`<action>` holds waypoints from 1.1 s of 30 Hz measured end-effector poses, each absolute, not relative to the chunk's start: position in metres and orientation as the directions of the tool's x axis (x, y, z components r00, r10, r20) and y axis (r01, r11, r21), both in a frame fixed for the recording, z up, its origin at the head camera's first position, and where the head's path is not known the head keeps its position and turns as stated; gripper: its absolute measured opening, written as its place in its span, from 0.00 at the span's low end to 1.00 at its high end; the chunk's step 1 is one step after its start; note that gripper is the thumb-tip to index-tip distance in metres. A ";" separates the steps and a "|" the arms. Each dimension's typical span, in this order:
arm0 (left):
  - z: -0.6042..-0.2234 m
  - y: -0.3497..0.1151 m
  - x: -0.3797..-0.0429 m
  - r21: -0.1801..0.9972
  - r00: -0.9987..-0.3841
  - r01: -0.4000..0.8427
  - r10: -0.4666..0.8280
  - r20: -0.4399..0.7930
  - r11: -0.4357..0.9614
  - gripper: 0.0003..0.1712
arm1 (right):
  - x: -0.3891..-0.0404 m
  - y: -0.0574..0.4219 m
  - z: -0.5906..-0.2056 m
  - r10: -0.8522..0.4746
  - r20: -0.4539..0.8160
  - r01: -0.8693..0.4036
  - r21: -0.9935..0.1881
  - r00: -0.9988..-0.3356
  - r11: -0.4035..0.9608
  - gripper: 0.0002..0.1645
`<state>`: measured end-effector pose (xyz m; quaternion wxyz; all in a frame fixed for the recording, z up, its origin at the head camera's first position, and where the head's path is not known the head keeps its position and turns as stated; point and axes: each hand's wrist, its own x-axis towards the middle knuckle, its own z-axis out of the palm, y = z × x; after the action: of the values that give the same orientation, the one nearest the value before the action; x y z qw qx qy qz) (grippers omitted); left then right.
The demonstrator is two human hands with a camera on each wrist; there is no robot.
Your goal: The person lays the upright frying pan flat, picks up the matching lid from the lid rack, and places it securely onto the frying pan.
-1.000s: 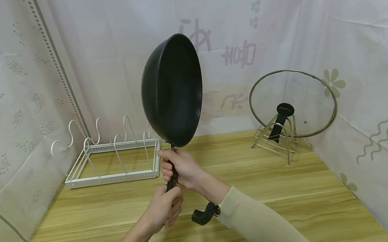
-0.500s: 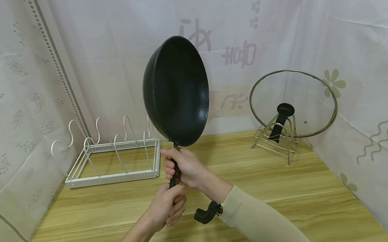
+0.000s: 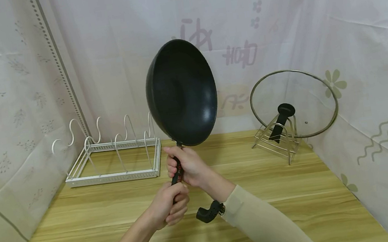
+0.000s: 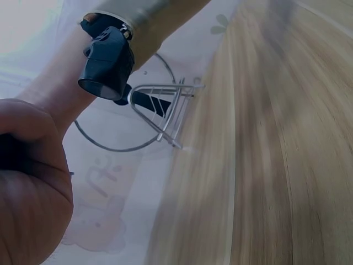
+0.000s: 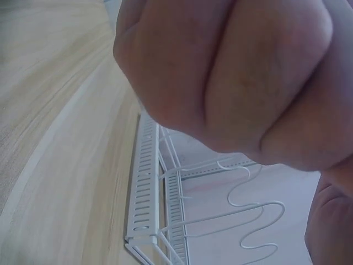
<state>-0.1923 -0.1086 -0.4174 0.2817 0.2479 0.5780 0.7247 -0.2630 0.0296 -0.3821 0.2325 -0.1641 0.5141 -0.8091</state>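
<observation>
A black wok [image 3: 184, 93] is held up over the table, its bowl on top and its hollow side turned towards me and slightly right. My right hand [image 3: 191, 167] grips the handle [image 3: 177, 176] just below the bowl. Lower on the same handle my left hand [image 3: 170, 205] is wrapped round the end, hiding much of it. In the right wrist view, the curled fingers of my right hand [image 5: 231, 77] fill the top. At the left edge of the left wrist view, my left hand [image 4: 33, 182] shows closed round something dark.
Back left on the wood-grain table [image 3: 267, 218] stands a white rack [image 3: 112, 178] with wavy dividers. At the back right, a glass lid [image 3: 310, 100] with a black knob leans in a small wire stand [image 3: 275, 144]. Patterned cloth [image 3: 112, 45] hangs behind and at both sides.
The wok has turned so that more of its inside faces me, and it has shifted slightly right and down. Both hands have moved a little to the right with the handle.
</observation>
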 end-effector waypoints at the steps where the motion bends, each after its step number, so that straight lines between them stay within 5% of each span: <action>1: -0.417 -0.108 -0.192 0.976 -0.710 -0.127 0.703 0.037 -0.180 0.29 | -0.263 0.030 -0.382 -0.544 0.026 0.208 -0.908 -0.839 -0.364 0.28; 33: -0.411 -0.102 -0.199 0.854 -0.480 -0.413 0.873 0.090 -0.315 0.25 | -0.264 0.039 -0.385 -0.535 0.020 0.287 -0.826 -0.844 -0.485 0.26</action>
<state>-0.1988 -0.1024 -0.4106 0.4234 0.2843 0.4040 0.7594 -0.2641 0.0387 -0.3846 0.2418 -0.1389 0.4461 -0.8504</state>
